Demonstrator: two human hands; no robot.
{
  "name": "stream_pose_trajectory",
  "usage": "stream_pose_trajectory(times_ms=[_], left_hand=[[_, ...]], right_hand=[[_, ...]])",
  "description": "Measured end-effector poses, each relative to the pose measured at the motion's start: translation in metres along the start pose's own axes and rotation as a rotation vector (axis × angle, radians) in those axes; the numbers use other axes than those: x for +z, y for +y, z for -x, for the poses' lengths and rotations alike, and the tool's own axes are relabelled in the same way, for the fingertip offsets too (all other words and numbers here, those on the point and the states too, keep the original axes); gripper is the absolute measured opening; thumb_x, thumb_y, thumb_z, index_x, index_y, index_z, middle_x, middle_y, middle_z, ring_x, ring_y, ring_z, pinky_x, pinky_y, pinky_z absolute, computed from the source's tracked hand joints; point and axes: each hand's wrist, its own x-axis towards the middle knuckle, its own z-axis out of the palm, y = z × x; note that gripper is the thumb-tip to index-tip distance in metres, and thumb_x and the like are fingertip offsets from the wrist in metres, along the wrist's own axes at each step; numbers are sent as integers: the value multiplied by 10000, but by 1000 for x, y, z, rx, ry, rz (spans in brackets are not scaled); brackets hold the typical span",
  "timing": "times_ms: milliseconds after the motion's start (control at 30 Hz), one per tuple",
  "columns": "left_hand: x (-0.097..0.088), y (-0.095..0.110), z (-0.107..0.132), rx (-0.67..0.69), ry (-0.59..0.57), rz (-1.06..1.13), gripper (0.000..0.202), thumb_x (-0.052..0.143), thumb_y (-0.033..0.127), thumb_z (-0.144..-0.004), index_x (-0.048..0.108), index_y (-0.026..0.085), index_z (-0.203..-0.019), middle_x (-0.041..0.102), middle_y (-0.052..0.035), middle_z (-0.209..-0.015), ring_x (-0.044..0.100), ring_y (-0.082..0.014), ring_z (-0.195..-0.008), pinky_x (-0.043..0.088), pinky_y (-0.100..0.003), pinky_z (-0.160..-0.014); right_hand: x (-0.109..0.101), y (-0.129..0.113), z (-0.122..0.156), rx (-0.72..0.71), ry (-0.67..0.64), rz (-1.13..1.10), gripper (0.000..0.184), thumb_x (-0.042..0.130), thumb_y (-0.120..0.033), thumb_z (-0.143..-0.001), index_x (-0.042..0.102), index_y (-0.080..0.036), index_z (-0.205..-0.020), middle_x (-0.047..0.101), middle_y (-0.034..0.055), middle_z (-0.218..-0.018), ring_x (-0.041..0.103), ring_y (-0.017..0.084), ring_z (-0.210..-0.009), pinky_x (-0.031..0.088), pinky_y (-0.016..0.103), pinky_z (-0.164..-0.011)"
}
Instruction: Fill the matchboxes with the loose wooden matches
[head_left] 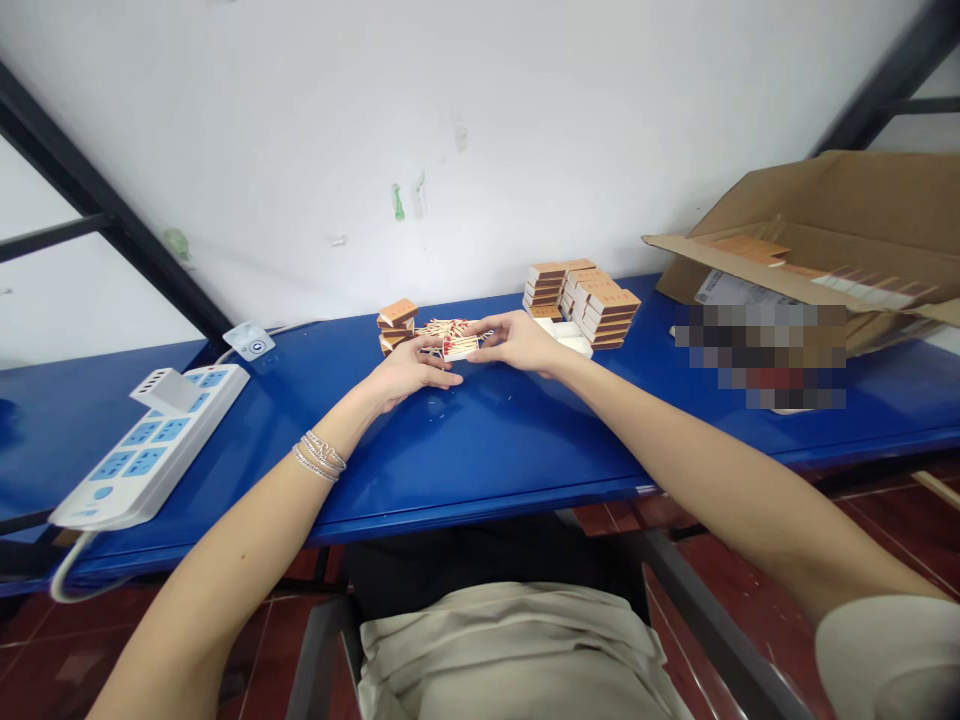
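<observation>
We note a white matchbox tray (460,354) filled with matches, located between the two hands above the blue table (480,430). Its long axis appears to run roughly left to right, from one hand towards the other, with the red match heads at the left end. Our right hand (517,342) has thumb and forefinger closed about the tray's right end, so the tray lies directly left of that grip. Our left hand (409,374) curves round the opposite end, thumb extended in front; whether it bears on the tray we cannot tell. The right is judged nearer. Immediately behind the tray lies a heap of loose matches (448,327), partly masked by fingers. A small stack of matchboxes (397,320) stands just behind the left hand; white trays (574,340) and larger matchbox stacks (600,300) crowd the far side of the right hand.
</observation>
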Motion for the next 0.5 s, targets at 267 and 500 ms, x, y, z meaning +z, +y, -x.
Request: stream_pose_trajectory(times_ms=[267, 500], left_hand=[[-4, -6, -6, 54, -25, -46, 665, 806, -27, -572, 553, 103, -1173, 665, -21, -720, 661, -146, -611, 543, -309, -652], [-4, -6, -6, 61, -31, -38, 614, 817, -19, -568, 575, 99, -1120, 666, -29, -714, 670, -155, -622, 545, -304, -636]], right_hand=[[-1, 6, -5, -29, -10, -4, 527, 817, -276, -621, 705, -108, -1108, 679, 31, -717, 545, 106, -617, 437, 252, -616], [-4, 8, -5, -23, -29, -2, 550, 824, -287, -607, 703, -126, -1118, 670, 11, -676, 525, 99, -584, 429, 246, -601]])
